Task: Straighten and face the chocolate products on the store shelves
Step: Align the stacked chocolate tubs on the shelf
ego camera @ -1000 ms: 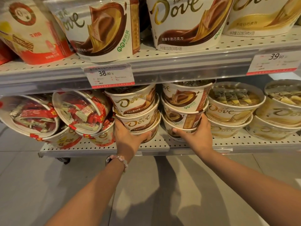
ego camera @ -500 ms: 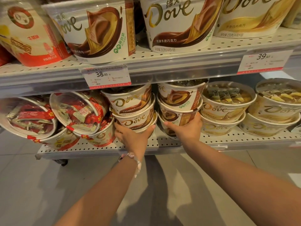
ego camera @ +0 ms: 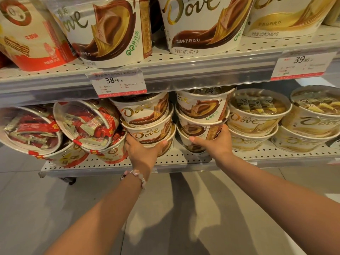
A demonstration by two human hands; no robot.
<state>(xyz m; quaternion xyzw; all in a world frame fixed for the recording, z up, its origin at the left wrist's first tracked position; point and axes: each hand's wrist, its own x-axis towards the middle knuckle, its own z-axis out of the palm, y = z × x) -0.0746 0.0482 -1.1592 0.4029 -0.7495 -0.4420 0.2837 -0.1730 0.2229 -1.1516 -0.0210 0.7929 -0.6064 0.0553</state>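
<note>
Two stacks of brown Dove chocolate tubs stand side by side on the lower shelf (ego camera: 184, 159). My left hand (ego camera: 142, 151) grips the lower tubs of the left stack (ego camera: 147, 118), thumb on the right side, fingers round the left. My right hand (ego camera: 214, 142) grips the lower tubs of the right stack (ego camera: 202, 109), thumb across the front. The left stack shows its logo to the front. The right stack's tubs are turned, with the logo partly off to the left side.
Red tubs (ego camera: 86, 124) lie tilted on their sides at the left of the lower shelf. Gold Dove tubs (ego camera: 257, 118) are stacked at the right. Large Dove tubs (ego camera: 202, 24) fill the upper shelf (ego camera: 202, 67), with price tags (ego camera: 117, 81) on its edge. Tiled floor lies below.
The view has drawn closer to the shelf. Both hands have shifted a little higher on their stacks and keep their grip; the stacks stand much as before.
</note>
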